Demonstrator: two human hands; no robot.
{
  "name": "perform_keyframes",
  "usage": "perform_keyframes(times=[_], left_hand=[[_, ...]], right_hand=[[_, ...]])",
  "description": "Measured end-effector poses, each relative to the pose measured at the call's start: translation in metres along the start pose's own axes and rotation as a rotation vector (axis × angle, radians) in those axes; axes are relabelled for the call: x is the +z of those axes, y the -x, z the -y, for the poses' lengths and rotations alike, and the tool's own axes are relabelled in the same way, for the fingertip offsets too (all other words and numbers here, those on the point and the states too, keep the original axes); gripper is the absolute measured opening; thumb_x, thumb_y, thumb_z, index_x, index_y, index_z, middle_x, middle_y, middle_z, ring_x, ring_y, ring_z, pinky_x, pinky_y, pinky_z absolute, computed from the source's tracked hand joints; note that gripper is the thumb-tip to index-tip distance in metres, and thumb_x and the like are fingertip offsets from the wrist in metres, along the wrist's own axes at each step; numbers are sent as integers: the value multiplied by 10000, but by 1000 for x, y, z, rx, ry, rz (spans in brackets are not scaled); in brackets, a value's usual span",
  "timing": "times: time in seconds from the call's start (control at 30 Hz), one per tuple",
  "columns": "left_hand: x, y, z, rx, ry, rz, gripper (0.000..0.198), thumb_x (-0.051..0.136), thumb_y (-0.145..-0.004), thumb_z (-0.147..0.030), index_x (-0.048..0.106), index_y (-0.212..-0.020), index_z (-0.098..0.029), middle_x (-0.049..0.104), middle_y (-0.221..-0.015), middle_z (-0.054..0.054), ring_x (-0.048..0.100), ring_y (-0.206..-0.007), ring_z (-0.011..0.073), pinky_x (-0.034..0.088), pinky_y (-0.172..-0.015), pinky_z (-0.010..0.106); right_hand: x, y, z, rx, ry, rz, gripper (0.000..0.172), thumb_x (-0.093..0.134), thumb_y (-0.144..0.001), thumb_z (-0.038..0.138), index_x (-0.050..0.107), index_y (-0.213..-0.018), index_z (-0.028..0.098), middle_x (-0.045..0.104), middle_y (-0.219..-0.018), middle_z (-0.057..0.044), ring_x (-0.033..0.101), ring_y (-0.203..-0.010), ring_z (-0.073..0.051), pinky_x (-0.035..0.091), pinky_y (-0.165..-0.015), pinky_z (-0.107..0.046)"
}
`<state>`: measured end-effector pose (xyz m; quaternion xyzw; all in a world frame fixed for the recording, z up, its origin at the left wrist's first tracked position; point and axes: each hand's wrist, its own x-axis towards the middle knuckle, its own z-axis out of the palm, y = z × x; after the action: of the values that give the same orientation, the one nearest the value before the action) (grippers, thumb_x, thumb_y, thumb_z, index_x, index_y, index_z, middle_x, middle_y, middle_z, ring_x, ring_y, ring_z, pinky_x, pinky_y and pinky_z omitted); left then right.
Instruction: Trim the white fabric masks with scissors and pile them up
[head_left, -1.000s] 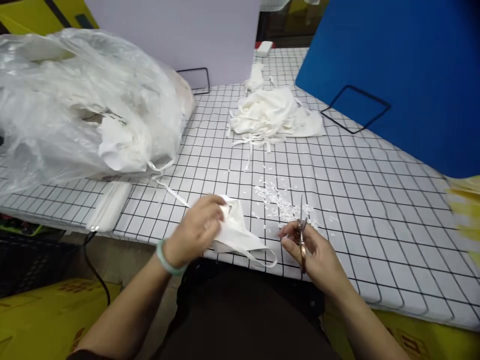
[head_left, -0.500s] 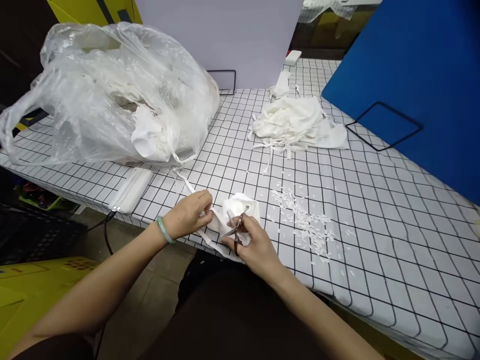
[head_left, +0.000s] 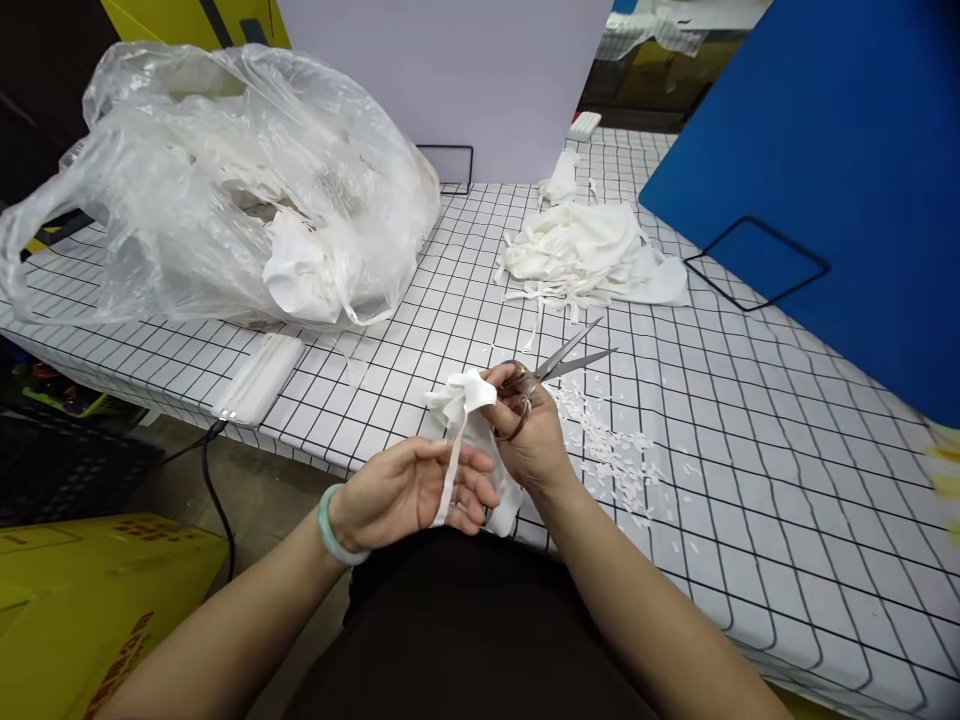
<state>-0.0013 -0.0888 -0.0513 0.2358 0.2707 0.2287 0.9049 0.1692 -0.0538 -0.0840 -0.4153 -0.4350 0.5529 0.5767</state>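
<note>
My right hand (head_left: 538, 445) has scissors (head_left: 559, 366) hooked on its fingers, with the blades spread and pointing away to the right. Its thumb and fingertips also pinch a white cloth piece (head_left: 469, 392), whose lower part hangs down behind my left hand. From that piece a narrow white strap (head_left: 452, 465) runs down across the fingers of my left hand (head_left: 412, 490). That hand is palm up, fingers apart and slightly bent, not closed on the strap. Small white clippings (head_left: 611, 445) lie scattered on the table to the right of my right hand.
A large clear plastic bag (head_left: 187, 200) with white pieces inside fills the back left. A pile of white cloth pieces (head_left: 592, 250) lies at the back. A white corded device (head_left: 259, 380) sits at the front edge. Lilac (head_left: 442, 80) and blue panels (head_left: 810, 170) stand behind the checked table (head_left: 757, 440).
The scissors have swung from pointing left at the strap to pointing away right. My right hand now pinches the raised cloth piece. My left hand has turned palm up and opened from its pinch.
</note>
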Motion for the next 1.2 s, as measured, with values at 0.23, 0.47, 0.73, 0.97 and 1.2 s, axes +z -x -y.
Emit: perform_keyframes(times=[0.23, 0.47, 0.73, 0.97, 1.2], left_hand=[[13, -10, -10, 209, -140, -109, 271, 636, -920, -378, 715, -971, -124, 428, -610, -44, 311, -478, 35, 262, -468, 176], [23, -9, -28, 186, -420, -106, 226, 641, -917, -345, 710, -974, -138, 570, -769, 18, 444, -555, 69, 328, -483, 207], [35, -15, -25, 803, -1055, -279, 299, 514, -1010, -322, 746, -874, -191, 589, -1097, 111, 504, -1212, 265, 471, -1023, 426], [28, -35, 1, 802, -771, -333, 321, 471, -1032, -331, 674, -834, -182, 516, -854, 83, 552, -1031, 240, 510, -741, 332], [31, -36, 8, 718, -824, -301, 350, 426, -1039, -309, 627, -793, -164, 495, -1045, 103, 523, -926, 196, 462, -658, 300]], right_hand=[[-19, 3, 2, 30, 87, 66, 400, 785, -721, 516, 507, -807, 242, 587, -848, -6, 569, -726, -164, 493, -668, -292], [-24, 2, 13, 15, 43, 127, 335, 812, -725, 439, 556, -773, 228, 611, -849, 1, 593, -775, -164, 504, -750, -303], [-6, 21, 0, 220, 32, 110, 415, 806, -701, 530, 534, -774, 225, 504, -651, 44, 468, -563, -116, 438, -551, -261], [-24, 52, 14, 113, 334, 213, 290, 696, -831, 480, 589, -918, 226, 624, -844, -23, 601, -784, -189, 509, -717, -325], [-61, 53, 55, -44, 927, 292, 470, 712, -770, 641, 539, -651, 220, 576, -640, -19, 515, -616, -180, 427, -631, -340]])
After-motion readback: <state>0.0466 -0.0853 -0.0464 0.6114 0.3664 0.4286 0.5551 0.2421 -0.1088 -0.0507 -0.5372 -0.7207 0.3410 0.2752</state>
